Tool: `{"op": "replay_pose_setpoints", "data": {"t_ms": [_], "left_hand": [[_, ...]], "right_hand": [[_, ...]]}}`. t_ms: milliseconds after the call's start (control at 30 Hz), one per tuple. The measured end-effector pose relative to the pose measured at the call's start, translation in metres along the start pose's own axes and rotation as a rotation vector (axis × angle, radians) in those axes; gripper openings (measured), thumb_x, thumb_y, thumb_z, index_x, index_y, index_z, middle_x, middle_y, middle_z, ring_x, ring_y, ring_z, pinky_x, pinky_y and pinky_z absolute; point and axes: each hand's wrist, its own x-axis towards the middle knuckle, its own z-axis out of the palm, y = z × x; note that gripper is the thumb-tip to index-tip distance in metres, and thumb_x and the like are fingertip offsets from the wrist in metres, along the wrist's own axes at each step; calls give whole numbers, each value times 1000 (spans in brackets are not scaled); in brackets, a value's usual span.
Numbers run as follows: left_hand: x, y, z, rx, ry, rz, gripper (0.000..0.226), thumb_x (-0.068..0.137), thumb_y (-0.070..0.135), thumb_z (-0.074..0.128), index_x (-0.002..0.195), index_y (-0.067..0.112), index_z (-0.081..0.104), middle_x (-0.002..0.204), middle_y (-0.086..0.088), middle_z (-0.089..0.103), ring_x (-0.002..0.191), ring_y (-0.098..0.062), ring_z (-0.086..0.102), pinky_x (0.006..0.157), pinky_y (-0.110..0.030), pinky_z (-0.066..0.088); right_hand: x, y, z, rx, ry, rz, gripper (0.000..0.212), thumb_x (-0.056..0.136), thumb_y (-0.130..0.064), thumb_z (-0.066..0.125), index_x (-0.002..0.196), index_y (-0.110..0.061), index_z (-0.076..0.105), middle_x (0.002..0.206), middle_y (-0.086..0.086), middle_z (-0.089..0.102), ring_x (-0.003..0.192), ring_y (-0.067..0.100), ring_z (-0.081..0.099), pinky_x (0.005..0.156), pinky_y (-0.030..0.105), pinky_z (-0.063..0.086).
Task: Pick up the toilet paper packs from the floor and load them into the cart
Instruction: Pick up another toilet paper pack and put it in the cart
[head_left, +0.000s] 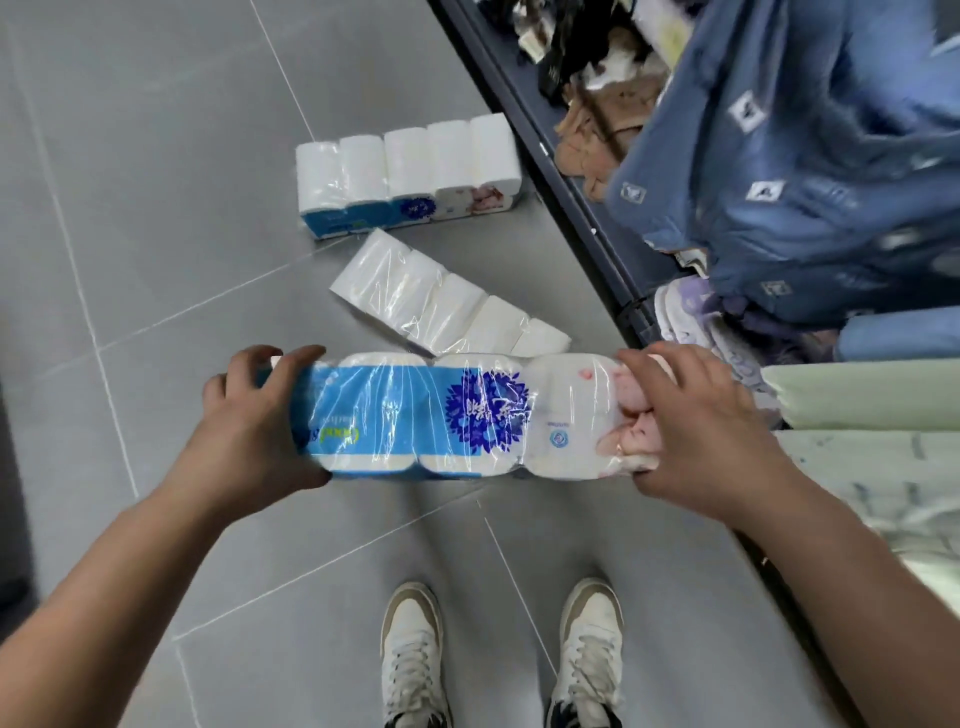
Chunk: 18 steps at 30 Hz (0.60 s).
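Note:
I hold a toilet paper pack (457, 415) in clear wrap with a blue band and a dark blue flower, level above the floor. My left hand (254, 421) grips its left end, fingers curled over the top. My right hand (696, 421) grips its right end the same way. Two more packs lie on the grey tiles beyond it: a plain white pack (447, 301) lying at a slant, and a pack (405, 182) standing farther back with its blue label facing me. No cart is in view.
A dark shelf edge (571, 187) runs diagonally along the right, with blue clothing (810, 156) and folded textiles (857, 405) on it. My two white shoes (498, 660) stand on the tiled floor (156, 208) below the held pack.

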Motion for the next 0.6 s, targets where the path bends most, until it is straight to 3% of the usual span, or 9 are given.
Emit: {"op": "replay_pose_setpoints", "data": {"t_ms": [233,333,400,600], "left_hand": [[-50,57,-197,14,46,-9,129,33,49,89,151,43,36,144,-7,36,125,-40,43,106,-54,43],[-80,75,-288,10,112,4,130,25,63,68,150,43,37,142,-10,40,127,-40,44,114,-48,36],[-102,89,-345,30,148,23,131,25,64,65,151,44,36,141,-11,41,128,-40,43,115,-47,35],[-173,120,-502,19,314,109,130,25,61,69,151,46,38,143,-10,40,131,-40,44,118,-50,36]], "right_hand": [[-49,-48,-184,37,97,-57,113,52,-51,83,150,-42,26,148,-5,29,143,26,25,110,50,36],[-80,-74,-274,34,164,-92,110,48,-71,61,148,-46,23,147,-3,30,140,26,27,111,50,37],[-100,-88,-330,30,206,-116,111,45,-70,51,149,-47,22,146,-3,31,140,27,28,112,51,37],[-166,-133,-483,28,320,-179,116,41,-68,54,151,-49,21,147,-5,30,138,23,27,114,46,35]]}}
